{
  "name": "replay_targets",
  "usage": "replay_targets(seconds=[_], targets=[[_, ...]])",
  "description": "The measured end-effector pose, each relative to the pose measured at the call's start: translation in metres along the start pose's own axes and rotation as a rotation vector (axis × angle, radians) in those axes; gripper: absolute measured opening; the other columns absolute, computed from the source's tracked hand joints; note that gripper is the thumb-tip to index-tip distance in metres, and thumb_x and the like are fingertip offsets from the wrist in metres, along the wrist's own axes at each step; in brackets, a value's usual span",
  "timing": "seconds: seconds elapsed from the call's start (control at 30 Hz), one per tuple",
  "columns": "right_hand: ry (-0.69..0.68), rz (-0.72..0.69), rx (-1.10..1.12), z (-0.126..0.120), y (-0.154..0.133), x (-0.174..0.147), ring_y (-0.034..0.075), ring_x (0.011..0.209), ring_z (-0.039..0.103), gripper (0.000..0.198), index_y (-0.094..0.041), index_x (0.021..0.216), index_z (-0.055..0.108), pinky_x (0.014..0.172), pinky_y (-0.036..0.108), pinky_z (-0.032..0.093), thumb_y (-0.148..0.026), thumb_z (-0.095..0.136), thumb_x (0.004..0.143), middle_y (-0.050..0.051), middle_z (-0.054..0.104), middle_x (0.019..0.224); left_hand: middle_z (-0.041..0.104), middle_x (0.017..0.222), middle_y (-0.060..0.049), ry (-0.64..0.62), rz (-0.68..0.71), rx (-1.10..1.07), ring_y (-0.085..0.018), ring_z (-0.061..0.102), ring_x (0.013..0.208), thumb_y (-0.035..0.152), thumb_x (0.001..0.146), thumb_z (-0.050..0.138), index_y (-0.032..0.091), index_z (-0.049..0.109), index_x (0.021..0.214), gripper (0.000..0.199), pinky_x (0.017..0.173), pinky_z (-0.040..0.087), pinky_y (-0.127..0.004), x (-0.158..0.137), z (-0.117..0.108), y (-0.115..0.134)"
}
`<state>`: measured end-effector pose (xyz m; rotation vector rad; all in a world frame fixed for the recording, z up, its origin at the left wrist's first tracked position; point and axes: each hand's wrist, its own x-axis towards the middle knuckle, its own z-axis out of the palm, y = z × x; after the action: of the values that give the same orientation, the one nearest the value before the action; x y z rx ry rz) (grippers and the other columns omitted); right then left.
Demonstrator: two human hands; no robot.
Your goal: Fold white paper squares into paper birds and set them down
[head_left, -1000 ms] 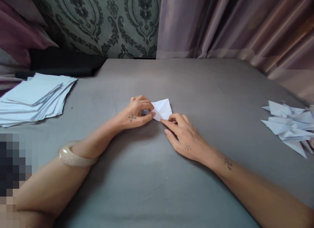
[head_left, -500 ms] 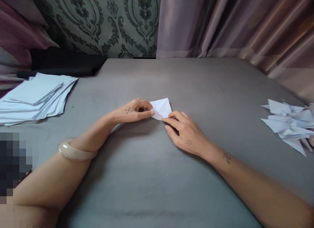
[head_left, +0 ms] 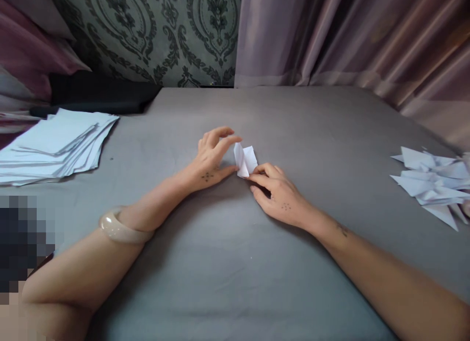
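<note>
A small folded sheet of white paper (head_left: 250,158) lies on the grey cloth, with a flap on its left side standing up. My left hand (head_left: 215,157) spans this flap, the index fingertip at its top and the thumb at its lower edge, the other fingers curled above. With bent fingers, my right hand (head_left: 277,192) holds down the near right corner of the paper; its thumb rests apart on the cloth. The bent fingers partly hide that corner.
A stack of white paper sheets (head_left: 55,145) lies at the left, before a folded black cloth (head_left: 103,92). Several folded white paper pieces with pointed ends (head_left: 435,179) are heaped at the far right. Curtains (head_left: 279,37) hang behind the grey-covered surface (head_left: 249,282).
My left hand has lifted the paper's left flap upright and moved slightly right, its index finger rising away from the thumb. My right hand stays nearly in place at the near corner.
</note>
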<state>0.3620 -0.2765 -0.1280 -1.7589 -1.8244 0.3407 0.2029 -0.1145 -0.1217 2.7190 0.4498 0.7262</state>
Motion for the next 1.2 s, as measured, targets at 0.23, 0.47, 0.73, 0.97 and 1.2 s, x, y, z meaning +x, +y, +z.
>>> replay_targets(seconds=[0.23,0.47,0.73,0.97,1.2], targets=[[0.032,0.138,0.162,0.001,0.005,0.005,0.017,0.095,0.061,0.018,-0.023,0.099,0.068,0.087,0.034,0.049,-0.027,0.057,0.086,0.005,0.064,0.106,0.064,0.099,-0.007,-0.145,0.075,-0.126,-0.020,0.057,0.095,0.023,0.092,0.050,0.018,0.061,0.091,0.012,0.089,0.041,-0.035,0.002,0.008,0.000],[0.129,0.217,0.149,0.007,-0.001,0.014,0.015,0.076,0.060,0.021,-0.024,0.098,0.066,0.072,0.030,0.048,-0.034,0.065,0.080,0.001,0.065,0.089,0.065,0.093,-0.006,-0.142,-0.044,-0.291,-0.015,0.060,0.083,0.018,0.089,0.053,0.015,0.064,0.089,0.012,0.077,0.046,-0.026,0.005,0.007,0.004],[0.269,0.360,0.584,0.000,0.005,0.022,0.011,0.062,0.051,0.028,-0.018,0.072,0.066,0.059,0.026,0.040,-0.046,0.066,0.079,0.000,0.058,0.072,0.064,0.097,-0.005,0.017,-0.108,-0.431,-0.013,0.059,0.083,0.022,0.087,0.057,0.017,0.067,0.097,0.014,0.074,0.047,-0.025,0.005,0.004,0.007],[0.225,0.461,1.151,-0.009,0.005,0.018,0.008,0.058,0.046,0.025,-0.020,0.072,0.063,0.055,0.023,0.034,-0.043,0.073,0.076,-0.004,0.055,0.062,0.066,0.104,-0.007,0.223,0.030,-0.464,-0.018,0.059,0.097,0.027,0.084,0.068,0.019,0.069,0.100,0.017,0.089,0.047,-0.032,0.004,0.003,0.017],[0.208,0.392,1.131,-0.004,0.000,0.015,0.010,0.060,0.048,0.020,-0.023,0.085,0.069,0.058,0.025,0.037,-0.041,0.072,0.078,-0.004,0.056,0.064,0.068,0.104,-0.006,0.192,0.151,-0.496,-0.017,0.060,0.098,0.024,0.085,0.068,0.020,0.070,0.105,0.020,0.092,0.047,-0.032,0.002,0.006,0.023]])
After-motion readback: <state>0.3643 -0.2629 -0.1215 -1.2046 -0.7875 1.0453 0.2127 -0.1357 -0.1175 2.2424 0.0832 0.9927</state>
